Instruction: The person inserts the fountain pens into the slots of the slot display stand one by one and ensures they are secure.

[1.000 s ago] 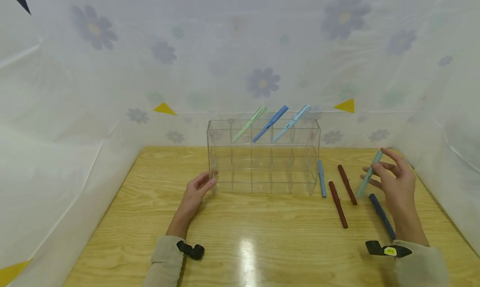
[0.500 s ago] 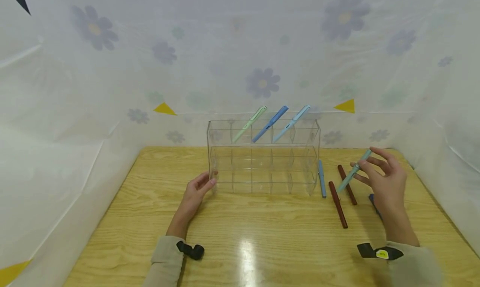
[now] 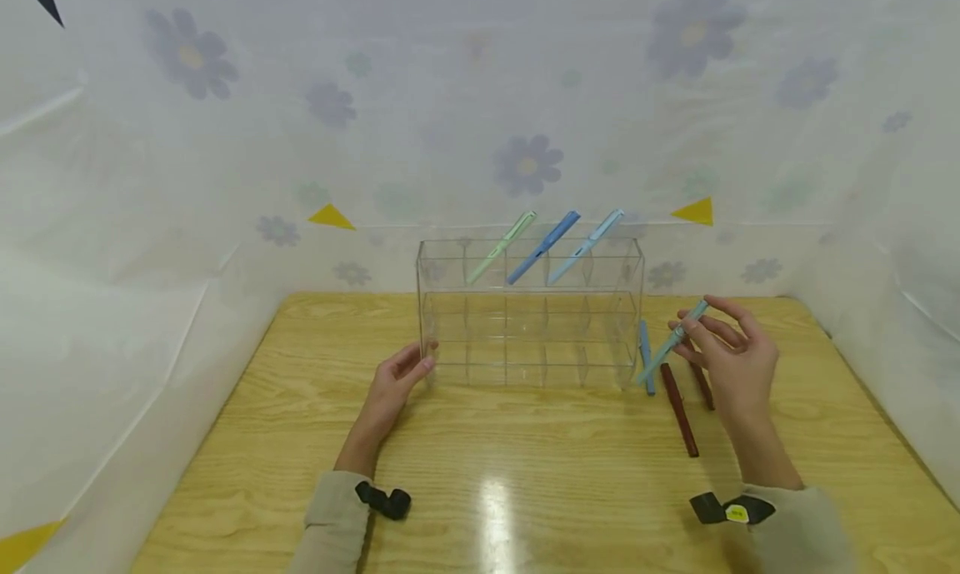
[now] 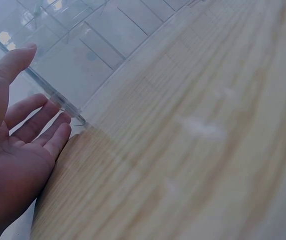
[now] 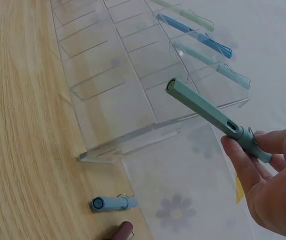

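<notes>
My left hand (image 3: 393, 378) holds the lower left edge of a clear acrylic pen rack (image 3: 525, 291), thumb in front and fingertips at its side, as the left wrist view (image 4: 20, 145) also shows. Held between the thumb and fingers of my right hand (image 3: 738, 361) is a sage-green pen (image 5: 203, 107), slanting down to the left. Its lower end overlaps a light blue pen (image 3: 646, 357) lying beside the rack. A light green pen (image 3: 502, 247), a blue pen (image 3: 543, 247) and a pale blue pen (image 3: 587, 247) lean in the rack's top row.
Two dark red pens, one nearer (image 3: 679, 411) and one partly behind my right hand (image 3: 702, 384), lie on the wooden table (image 3: 450, 474). A flowered white sheet (image 3: 465, 99) hangs behind and at both sides.
My right hand has moved left with the sage-green pen, from over the right side of the table towards the rack. A dark blue pen is now hidden by that arm. My left hand stays put.
</notes>
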`<state>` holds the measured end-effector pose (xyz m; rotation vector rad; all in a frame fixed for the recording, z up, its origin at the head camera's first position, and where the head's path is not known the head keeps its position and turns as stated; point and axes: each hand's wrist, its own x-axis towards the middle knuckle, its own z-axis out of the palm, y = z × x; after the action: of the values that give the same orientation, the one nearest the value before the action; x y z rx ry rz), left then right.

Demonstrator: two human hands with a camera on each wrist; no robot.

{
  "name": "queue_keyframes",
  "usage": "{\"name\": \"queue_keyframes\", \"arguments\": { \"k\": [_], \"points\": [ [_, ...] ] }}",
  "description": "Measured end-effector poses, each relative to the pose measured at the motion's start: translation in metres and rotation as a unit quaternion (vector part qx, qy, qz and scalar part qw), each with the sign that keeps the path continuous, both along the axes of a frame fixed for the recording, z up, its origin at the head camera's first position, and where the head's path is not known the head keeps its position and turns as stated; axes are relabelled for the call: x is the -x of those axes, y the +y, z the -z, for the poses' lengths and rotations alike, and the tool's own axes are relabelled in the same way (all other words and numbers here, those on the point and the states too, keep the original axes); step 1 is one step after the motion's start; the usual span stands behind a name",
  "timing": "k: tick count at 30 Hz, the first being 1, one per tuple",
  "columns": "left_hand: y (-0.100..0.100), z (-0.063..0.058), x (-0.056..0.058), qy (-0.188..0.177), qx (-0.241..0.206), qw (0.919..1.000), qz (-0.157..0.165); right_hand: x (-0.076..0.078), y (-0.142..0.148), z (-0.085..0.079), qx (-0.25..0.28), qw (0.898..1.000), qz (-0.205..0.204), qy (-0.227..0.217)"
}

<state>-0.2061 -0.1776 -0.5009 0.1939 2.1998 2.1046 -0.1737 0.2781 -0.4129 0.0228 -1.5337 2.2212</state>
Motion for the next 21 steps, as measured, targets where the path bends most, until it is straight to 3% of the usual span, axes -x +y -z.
{"name": "queue_keyframes", "arguments": {
  "k": [10,21],
  "points": [
    [0.0,0.001,-0.001,-0.001,0.002,1.0,-0.002,0.004,-0.023,-0.005,-0.036,0.998,-0.04,0.034],
    [0.0,0.003,0.002,0.007,-0.006,1.0,-0.002,0.023,-0.059,-0.024,0.008,0.996,-0.033,0.077]
  ]
}}
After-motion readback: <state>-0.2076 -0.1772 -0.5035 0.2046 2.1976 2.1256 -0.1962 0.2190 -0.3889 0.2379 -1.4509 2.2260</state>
